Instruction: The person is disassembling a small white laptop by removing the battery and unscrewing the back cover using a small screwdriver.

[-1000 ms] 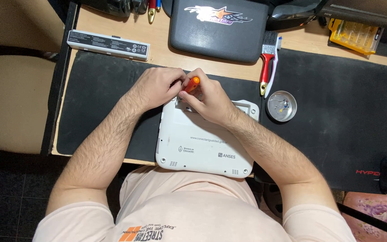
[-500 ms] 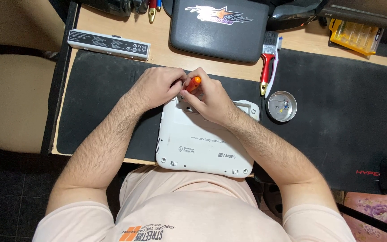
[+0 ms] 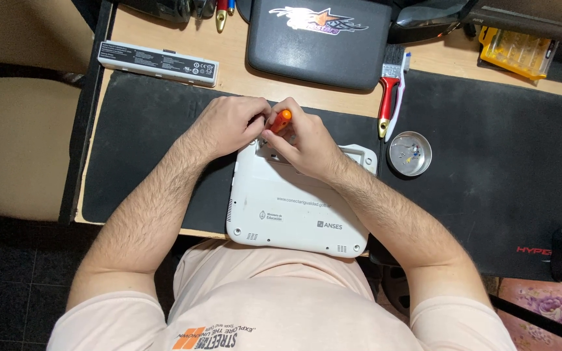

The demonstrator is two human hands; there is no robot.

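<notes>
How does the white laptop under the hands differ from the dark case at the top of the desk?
The white laptop is pale and lies underside up on the black mat; the dark case is charcoal and sits on bare wood beyond the mat. The laptop is being worked on by the left hand and the right hand with an orange-handled screwdriver; the case lies untouched. Both are rounded rectangles lying flat.

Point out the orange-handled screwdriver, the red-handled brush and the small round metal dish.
orange-handled screwdriver (image 3: 281,119), head view, on the orange handle showing between the hands.
red-handled brush (image 3: 386,97), head view, on the red handle.
small round metal dish (image 3: 410,153), head view, on its inner floor.
</notes>
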